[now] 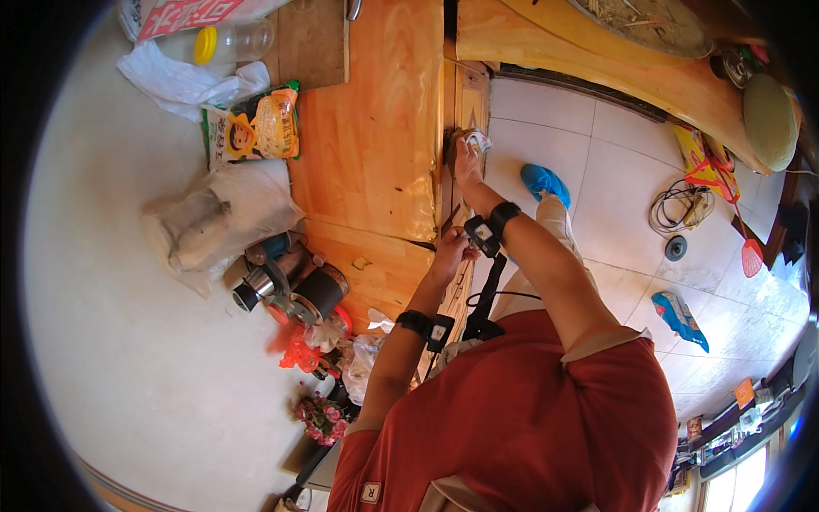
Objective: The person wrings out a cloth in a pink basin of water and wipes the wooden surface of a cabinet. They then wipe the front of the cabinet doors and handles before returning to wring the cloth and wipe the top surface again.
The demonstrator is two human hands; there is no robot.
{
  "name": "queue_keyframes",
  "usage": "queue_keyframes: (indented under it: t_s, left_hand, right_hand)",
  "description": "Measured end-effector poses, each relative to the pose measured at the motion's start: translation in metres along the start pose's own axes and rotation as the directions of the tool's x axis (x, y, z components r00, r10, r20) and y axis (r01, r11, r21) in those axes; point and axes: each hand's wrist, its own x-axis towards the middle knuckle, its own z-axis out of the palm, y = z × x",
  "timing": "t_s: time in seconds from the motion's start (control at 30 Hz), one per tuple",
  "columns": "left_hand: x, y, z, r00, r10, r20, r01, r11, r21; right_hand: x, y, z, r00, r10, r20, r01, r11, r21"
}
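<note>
My right hand [468, 163] reaches forward along the wooden cabinet's front [472, 96], holding a crumpled, patterned cloth [477, 141] against or very near it. Closer to my body, my left hand [455, 248] is curled beside the edge of the wood-grain countertop [371, 153]. Whether its fingers grip anything is hidden. Each wrist wears a black strap with a small device, the right one [482, 235] partly covering the view near the left hand.
On the counter are a grain package [256, 128], a yellow-lidded clear jar [237, 43], a plastic bag [224, 217] and a black canister [320, 293]. A coiled cable [678, 206], a round black disc [675, 248] and a blue packet [679, 321] lie on the tiled floor.
</note>
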Motion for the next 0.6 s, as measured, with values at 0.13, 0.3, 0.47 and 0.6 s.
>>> queue_keyframes:
  t_s: [0.13, 0.3, 0.47, 0.6]
  left_hand:
    - [-0.004, 0.002, 0.008, 0.999, -0.033, -0.02, 0.033, 0.999, -0.031]
    - [-0.002, 0.005, 0.013, 0.998, -0.056, -0.024, 0.054, 0.995, -0.087]
    - [-0.004, 0.003, 0.013, 0.998, -0.041, -0.037, 0.037, 0.994, -0.099]
    - [-0.001, 0.012, 0.015, 0.998, -0.058, 0.004, 0.058, 0.998, -0.028]
  right_hand:
    - [-0.009, -0.001, 0.005, 0.999, 0.036, 0.018, -0.038, 0.995, 0.093]
    - [-0.009, -0.022, 0.0, 0.985, 0.173, 0.027, -0.175, 0.975, 0.135]
    - [-0.022, -0.034, 0.008, 0.922, 0.386, -0.002, -0.378, 0.903, 0.203]
    - [0.036, 0.012, -0.007, 0.933, 0.336, 0.132, -0.361, 0.853, 0.377]
